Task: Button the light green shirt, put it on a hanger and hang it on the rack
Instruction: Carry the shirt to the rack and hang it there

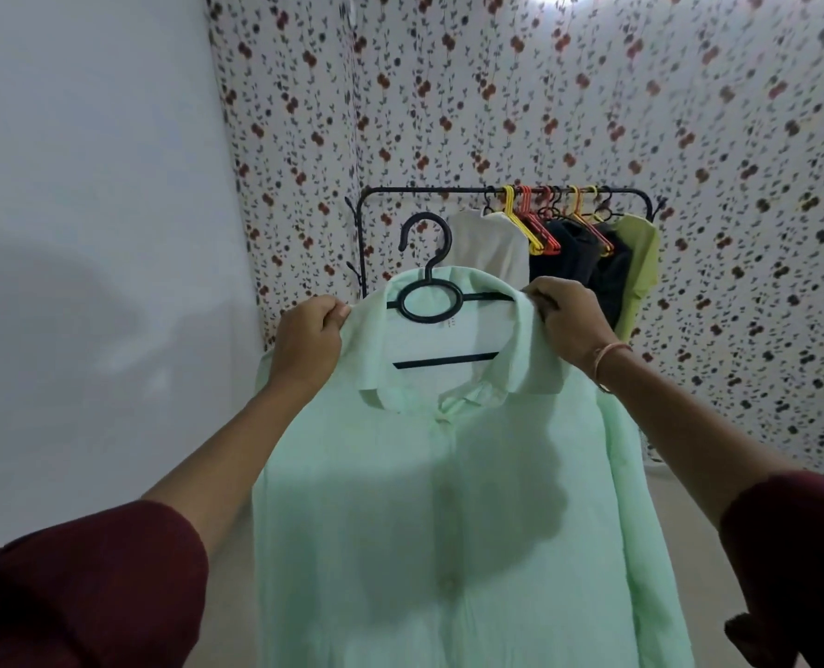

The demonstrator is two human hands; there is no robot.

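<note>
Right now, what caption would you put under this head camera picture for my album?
Left hand and right hand hold the light green shirt on a black hanger facing the rack.

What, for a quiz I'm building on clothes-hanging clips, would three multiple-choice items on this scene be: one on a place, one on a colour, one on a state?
1. Which part of the rack rail is bare?
A. Left part
B. Right part
C. None of it

2. What colour is the hanger in the shirt?
A. Yellow
B. Black
C. Red

3. How is the shirt's front?
A. Hanging wide open
B. Buttoned shut
C. Turned inside out

Answers:
1 A: the hung clothes crowd the right part, leaving the left part bare.
2 B: its hook and ring above the collar are black.
3 B: the placket lies closed, with buttons showing down it.
</note>
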